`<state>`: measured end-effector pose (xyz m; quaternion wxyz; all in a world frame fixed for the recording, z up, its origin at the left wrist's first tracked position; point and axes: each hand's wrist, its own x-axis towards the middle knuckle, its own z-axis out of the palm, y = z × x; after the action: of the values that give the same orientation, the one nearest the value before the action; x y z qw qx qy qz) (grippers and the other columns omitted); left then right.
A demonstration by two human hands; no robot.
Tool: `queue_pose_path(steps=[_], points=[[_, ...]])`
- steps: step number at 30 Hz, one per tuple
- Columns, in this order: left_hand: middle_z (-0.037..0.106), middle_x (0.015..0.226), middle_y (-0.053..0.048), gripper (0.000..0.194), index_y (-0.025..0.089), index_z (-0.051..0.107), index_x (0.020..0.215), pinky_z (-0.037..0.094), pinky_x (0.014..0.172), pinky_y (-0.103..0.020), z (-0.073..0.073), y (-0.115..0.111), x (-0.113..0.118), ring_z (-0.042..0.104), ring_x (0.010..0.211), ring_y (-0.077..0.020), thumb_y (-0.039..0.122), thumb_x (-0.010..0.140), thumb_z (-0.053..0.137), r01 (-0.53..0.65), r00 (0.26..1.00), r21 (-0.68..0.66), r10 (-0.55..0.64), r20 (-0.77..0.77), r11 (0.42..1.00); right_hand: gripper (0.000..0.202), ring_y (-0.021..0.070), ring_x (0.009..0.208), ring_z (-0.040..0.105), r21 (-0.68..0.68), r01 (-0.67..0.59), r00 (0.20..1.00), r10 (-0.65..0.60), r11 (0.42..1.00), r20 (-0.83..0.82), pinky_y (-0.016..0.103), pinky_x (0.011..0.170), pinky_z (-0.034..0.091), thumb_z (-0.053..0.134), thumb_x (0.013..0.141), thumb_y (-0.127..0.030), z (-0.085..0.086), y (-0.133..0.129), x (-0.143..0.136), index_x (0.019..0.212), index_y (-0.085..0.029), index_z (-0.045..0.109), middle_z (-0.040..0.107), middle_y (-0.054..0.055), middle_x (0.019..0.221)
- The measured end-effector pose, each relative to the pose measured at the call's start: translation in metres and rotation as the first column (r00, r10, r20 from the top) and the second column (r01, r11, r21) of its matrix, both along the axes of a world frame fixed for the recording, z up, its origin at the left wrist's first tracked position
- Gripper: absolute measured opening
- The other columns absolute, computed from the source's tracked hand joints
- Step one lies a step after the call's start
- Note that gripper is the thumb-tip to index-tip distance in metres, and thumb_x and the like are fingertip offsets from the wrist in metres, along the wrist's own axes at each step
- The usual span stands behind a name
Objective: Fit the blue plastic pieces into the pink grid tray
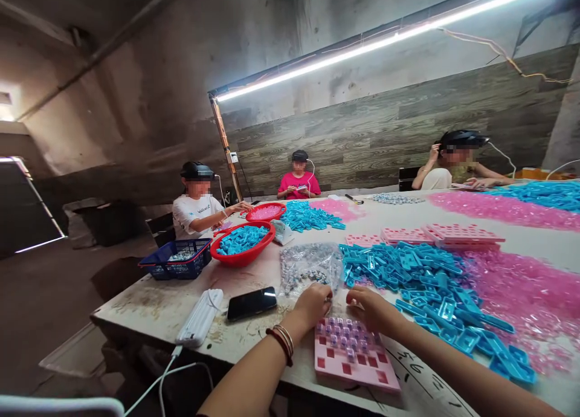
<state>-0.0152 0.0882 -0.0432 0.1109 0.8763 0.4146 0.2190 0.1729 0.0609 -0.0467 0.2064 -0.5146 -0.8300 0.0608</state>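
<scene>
Bare forearms reach in over the bench (136, 302), a pink tray (333, 368) between them, clear pieces (350, 342) in its farther pockets. The left hand (316, 302) curls its fingers near a plastic bag (312, 260) — whether they pinch anything, I cannot tell. The right hand (369, 309) bends its fingers by the tray's far right corner, grip unclear — blue pieces (403, 266) lie beyond.

Glossy black phone (251, 303); matt pink plastic tray (357, 368); clear, crinkled plastic bag (310, 261); shiny blue plastic pieces (408, 266).
</scene>
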Motion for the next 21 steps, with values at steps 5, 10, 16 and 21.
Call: queue_pose_path(steps=[5, 10, 16, 21], points=[[0.06, 0.086, -0.003, 0.037, 0.017, 0.046, 0.116, 0.044, 0.075, -0.025, 0.015, 0.006, -0.012, 0.056, 0.079, -0.0153, 0.016, 0.08, 0.049, -0.175, 0.972, 0.038, 0.166, 0.169, 0.984, 0.025, 0.0173, 0.073, 0.059, -0.054, 0.058, 0.998, -0.058, 0.997, 0.002, 0.026, 0.065, 0.042, 0.043, 0.067, -0.003, 0.006, -0.008, 0.009, 0.075, -0.017, 0.062, 0.064, 0.007, 0.081], [0.056, 0.095, -0.009, 0.036, 0.01, 0.038, 0.121, 0.045, 0.08, -0.029, 0.036, 0.025, -0.052, 0.057, 0.085, -0.0169, 0.022, 0.087, 0.036, -0.544, 0.711, -0.033, 0.482, 0.512, 0.838, 0.028, 0.0171, 0.069, 0.058, -0.061, 0.047, 0.99, -0.054, 0.997, -0.128, 0.029, 0.065, 0.043, 0.042, 0.068, -0.007, 0.022, -0.015, 0.023, 0.081, -0.019, 0.063, 0.065, 0.005, 0.079], [0.057, 0.091, -0.008, 0.042, 0.01, 0.033, 0.125, 0.048, 0.066, -0.024, 0.047, 0.028, -0.084, 0.058, 0.069, -0.0125, 0.03, 0.088, 0.034, -0.561, 0.411, -0.279, 0.555, 0.723, 0.779, 0.011, 0.0122, 0.051, 0.05, -0.196, 0.055, 0.938, -0.118, 0.979, -0.326, 0.023, 0.049, 0.038, 0.051, 0.064, -0.019, 0.063, -0.048, 0.037, 0.073, -0.02, 0.057, 0.057, -0.001, 0.06], [0.059, 0.08, -0.004, 0.024, 0.013, 0.06, 0.09, 0.045, 0.066, -0.024, 0.054, -0.005, -0.048, 0.056, 0.072, -0.0134, 0.03, 0.08, 0.047, -0.221, 0.678, -0.258, 0.338, 0.652, 0.941, 0.014, 0.0105, 0.054, 0.049, -0.36, -0.084, 0.963, -0.017, 0.929, -0.268, 0.019, 0.046, 0.032, 0.049, 0.061, -0.013, 0.054, -0.08, 0.022, 0.069, -0.018, 0.06, 0.058, -0.001, 0.061]])
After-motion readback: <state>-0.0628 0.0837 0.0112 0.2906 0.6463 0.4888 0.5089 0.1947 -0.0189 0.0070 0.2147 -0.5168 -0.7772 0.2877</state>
